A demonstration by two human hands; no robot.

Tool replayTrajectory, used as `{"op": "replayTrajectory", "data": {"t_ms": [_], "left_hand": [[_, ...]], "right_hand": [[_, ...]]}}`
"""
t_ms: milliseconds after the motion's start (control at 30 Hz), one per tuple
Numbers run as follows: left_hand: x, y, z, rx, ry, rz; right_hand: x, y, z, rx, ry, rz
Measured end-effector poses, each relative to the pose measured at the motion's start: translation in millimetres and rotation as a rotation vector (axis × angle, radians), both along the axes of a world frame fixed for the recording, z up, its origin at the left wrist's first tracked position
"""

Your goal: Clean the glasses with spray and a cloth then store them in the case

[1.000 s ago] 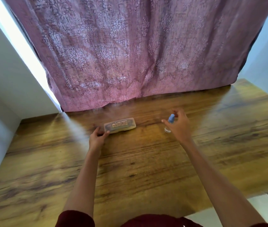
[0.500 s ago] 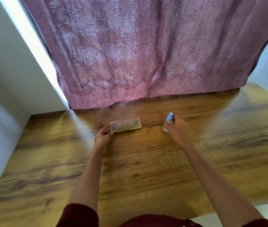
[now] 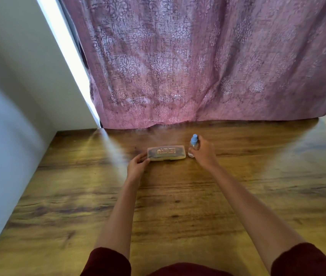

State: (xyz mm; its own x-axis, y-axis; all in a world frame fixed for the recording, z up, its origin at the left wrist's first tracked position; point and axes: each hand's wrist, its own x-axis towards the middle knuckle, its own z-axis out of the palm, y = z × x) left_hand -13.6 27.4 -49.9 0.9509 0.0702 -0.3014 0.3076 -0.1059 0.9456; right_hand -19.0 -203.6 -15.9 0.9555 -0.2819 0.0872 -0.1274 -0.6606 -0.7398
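Note:
A translucent glasses case (image 3: 167, 153) with gold print lies closed on the wooden table (image 3: 178, 196), far from me near the curtain. Something dark shows faintly inside it. My left hand (image 3: 137, 166) grips the case's left end with thumb and fingers. Just right of the case stands a small clear spray bottle (image 3: 193, 145) with a blue cap. My right hand (image 3: 204, 153) is wrapped around the bottle from the right side. No cloth or bare glasses are visible.
A pink patterned curtain (image 3: 198, 66) hangs down to the table's far edge. A white wall (image 3: 9, 116) borders the table on the left, with a bright gap beside the curtain. My dark red sleeves show at the bottom.
My right hand has closed around the spray bottle and brought it left, close to the case. My left hand stays on the case's left end. The camera view shifted.

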Motion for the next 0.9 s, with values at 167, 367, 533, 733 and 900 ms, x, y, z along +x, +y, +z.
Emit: {"op": "replayTrajectory", "data": {"t_ms": [167,367,533,733,900], "left_hand": [[-1.5,0.0,1.6,-0.021,0.003,0.007],[1.6,0.6,-1.7,-0.031,0.017,0.008],[4.9,2.9,3.1,0.105,-0.08,0.195],[17.4,-8.9,67.0,0.74,-0.644,0.263],[37.1,-33.4,148.9,0.816,-1.037,0.264]], "right_hand": [[-2.3,0.5,-6.0,-0.021,-0.045,-0.002],[-2.9,0.6,-9.1,0.02,-0.012,0.022],[-4.8,-0.2,-3.1,0.004,-0.058,0.041],[4.3,1.7,44.2,-0.36,-0.508,0.06],[35.8,17.2,108.9,-0.545,-0.715,0.101]]}}
